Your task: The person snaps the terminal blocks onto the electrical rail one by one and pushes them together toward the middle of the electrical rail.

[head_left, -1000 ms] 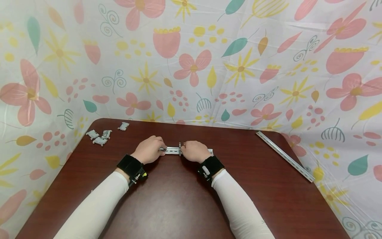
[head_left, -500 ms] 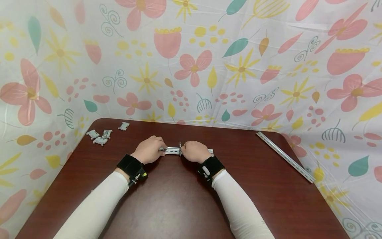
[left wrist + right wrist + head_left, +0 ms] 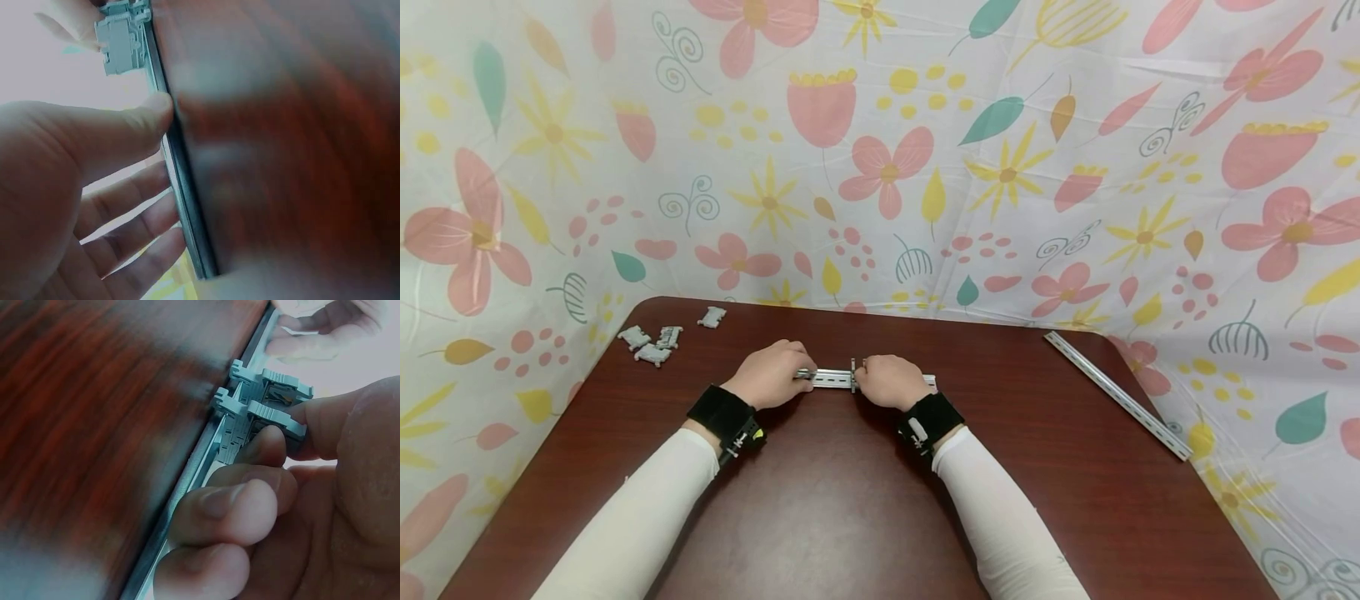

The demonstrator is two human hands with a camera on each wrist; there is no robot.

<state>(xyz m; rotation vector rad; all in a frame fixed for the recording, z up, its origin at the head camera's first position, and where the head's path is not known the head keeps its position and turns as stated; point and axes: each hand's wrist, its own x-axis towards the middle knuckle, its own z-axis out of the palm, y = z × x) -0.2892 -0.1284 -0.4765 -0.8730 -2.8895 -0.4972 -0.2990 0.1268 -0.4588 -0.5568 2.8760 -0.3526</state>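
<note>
A short slotted metal DIN rail (image 3: 832,378) lies crosswise in front of me. My left hand (image 3: 771,375) holds its left part, with the thumb (image 3: 144,122) on one edge and the other fingers on the opposite side. Farther right along the rail, my right hand (image 3: 891,381) pinches a grey plastic DIN rail clip block (image 3: 269,415) between thumb and finger. A second grey block (image 3: 281,384) of the same kind stands right beside it on the rail. From the head view, the right hand largely covers the blocks and part of the rail.
Several loose grey blocks (image 3: 652,354) lie at the table's far left corner, with one (image 3: 712,317) a little apart. A longer slotted rail (image 3: 1116,393) lies slanted near the right edge of the brown table (image 3: 820,517). Behind hangs a flowered curtain (image 3: 887,250).
My left hand has slid slightly left along the rail within the last half second. The right hand and the block it pinches stay in place.
</note>
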